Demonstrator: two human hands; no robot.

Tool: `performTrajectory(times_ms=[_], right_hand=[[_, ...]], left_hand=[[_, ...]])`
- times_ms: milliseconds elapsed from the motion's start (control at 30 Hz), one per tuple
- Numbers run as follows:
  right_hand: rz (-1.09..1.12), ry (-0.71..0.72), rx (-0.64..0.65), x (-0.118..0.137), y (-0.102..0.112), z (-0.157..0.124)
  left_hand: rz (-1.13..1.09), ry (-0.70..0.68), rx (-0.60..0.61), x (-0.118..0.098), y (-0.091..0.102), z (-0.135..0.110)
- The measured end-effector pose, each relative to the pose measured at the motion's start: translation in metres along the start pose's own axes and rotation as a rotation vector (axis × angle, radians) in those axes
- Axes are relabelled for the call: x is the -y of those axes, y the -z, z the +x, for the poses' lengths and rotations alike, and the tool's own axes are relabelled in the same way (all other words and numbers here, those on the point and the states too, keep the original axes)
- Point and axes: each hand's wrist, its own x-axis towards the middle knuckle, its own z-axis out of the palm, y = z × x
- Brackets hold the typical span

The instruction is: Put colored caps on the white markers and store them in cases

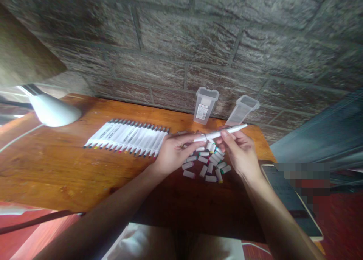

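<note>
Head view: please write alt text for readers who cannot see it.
The left hand and right hand hold a white marker above loose caps on a wooden table. A row of markers lies at left; two clear containers stand behind.

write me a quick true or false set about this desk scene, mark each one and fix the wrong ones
1. The left hand and right hand both hold one marker. True.
2. The row of markers lies to the right of the caps. False: the row of markers lies to the left of the caps.
3. Two clear boxes are near the wall. True.
4. The lamp is at the right end of the table. False: the lamp is at the left end.
5. A dark screen lies to the right of the caps. True.
</note>
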Motion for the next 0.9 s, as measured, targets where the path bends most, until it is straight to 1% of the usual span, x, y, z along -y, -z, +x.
performTrajectory(times_ms=[100, 233, 433, 567, 667, 767, 900], right_hand=[[-0.021, -0.003, -0.01, 0.001, 0.0, -0.001], [-0.015, 0.002, 0.016, -0.001, 0.0, -0.001], [-0.031, 0.005, 0.021, -0.006, -0.004, -0.002], [-0.068, -0.009, 0.011, -0.006, -0.008, 0.001], [-0.068, -0.02, -0.037, -0.005, -0.007, 0.005], [-0.073, -0.009, -0.074, -0.003, -0.008, 0.004], [-0.175, 0.027, -0.02, 0.001, -0.017, -0.002]], left_hand=[[0.041, -0.134, 0.006, 0.007, 0.001, 0.0], [0.107, -0.183, -0.015, 0.009, 0.002, 0.0], [0.115, -0.178, -0.012, 0.008, 0.0, -0.003], [0.113, -0.076, 0.012, 0.01, -0.006, -0.007], [0.129, -0.012, 0.038, 0.011, -0.012, -0.006], [0.158, -0.021, 0.091, 0.009, -0.015, -0.004], [0.199, -0.081, 0.127, 0.006, -0.012, 0.0]])
